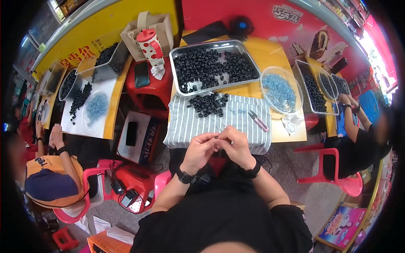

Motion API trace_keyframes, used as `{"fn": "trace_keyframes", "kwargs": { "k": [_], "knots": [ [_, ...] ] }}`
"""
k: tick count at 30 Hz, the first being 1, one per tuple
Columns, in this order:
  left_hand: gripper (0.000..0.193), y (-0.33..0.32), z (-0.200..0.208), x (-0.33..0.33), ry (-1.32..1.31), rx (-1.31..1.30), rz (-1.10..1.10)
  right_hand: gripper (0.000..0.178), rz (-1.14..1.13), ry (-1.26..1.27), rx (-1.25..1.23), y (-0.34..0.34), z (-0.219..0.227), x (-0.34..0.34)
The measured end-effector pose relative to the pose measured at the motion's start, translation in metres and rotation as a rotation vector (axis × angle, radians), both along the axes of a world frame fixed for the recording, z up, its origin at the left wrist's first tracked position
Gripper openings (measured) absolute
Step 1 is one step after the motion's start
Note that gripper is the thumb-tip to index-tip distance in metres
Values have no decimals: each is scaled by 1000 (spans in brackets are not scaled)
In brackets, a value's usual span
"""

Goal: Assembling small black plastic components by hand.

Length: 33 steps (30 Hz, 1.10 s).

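Observation:
My left hand (197, 152) and my right hand (237, 148) meet at the near edge of a grey-and-white striped cloth (181, 131). Both are closed, fingertips pinched together around something too small or hidden to make out. Just beyond them on the cloth lies a loose pile of small black ring-like pieces (208, 104). A few tiny clear-blue pieces (239, 111) rest to its right, beside pink-handled snips (258, 121). Farther back, a metal tray (221, 87) holds many more black pieces. At its right, a round clear tub contains small clear-blue pieces (278, 92).
Crumpled white tissue (292, 123) lies at the table's right. On a red stool (154, 82) at left are a phone (142, 74) and a red-dotted tumbler (149, 47). People sit at similar tables on both sides. A pink chair (327, 162) stands at right, a red stool with chargers (135, 185) lower left.

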<state>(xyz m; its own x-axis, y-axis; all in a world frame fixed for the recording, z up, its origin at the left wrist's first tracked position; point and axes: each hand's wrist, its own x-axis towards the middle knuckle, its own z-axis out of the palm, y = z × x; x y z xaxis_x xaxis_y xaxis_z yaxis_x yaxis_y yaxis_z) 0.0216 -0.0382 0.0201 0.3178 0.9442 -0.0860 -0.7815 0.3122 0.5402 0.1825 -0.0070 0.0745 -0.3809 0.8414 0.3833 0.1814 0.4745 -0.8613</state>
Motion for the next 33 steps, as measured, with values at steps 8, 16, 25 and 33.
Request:
{"fn": "trace_keyframes", "kwargs": {
  "k": [8,16,25,33],
  "knots": [
    [24,-1,4,-10,-97,-51,49,7,-178,-193,38,52,17,1],
    [23,-2,0,-20,-111,-51,72,10,-158,-807,324,124,-16,-10],
    [22,0,-2,-19,-98,-74,85,6,-297,-862,299,115,-29,-18],
    [22,-1,0,-19,-67,-84,93,5,-282,-825,368,88,9,-4]
  ]
}}
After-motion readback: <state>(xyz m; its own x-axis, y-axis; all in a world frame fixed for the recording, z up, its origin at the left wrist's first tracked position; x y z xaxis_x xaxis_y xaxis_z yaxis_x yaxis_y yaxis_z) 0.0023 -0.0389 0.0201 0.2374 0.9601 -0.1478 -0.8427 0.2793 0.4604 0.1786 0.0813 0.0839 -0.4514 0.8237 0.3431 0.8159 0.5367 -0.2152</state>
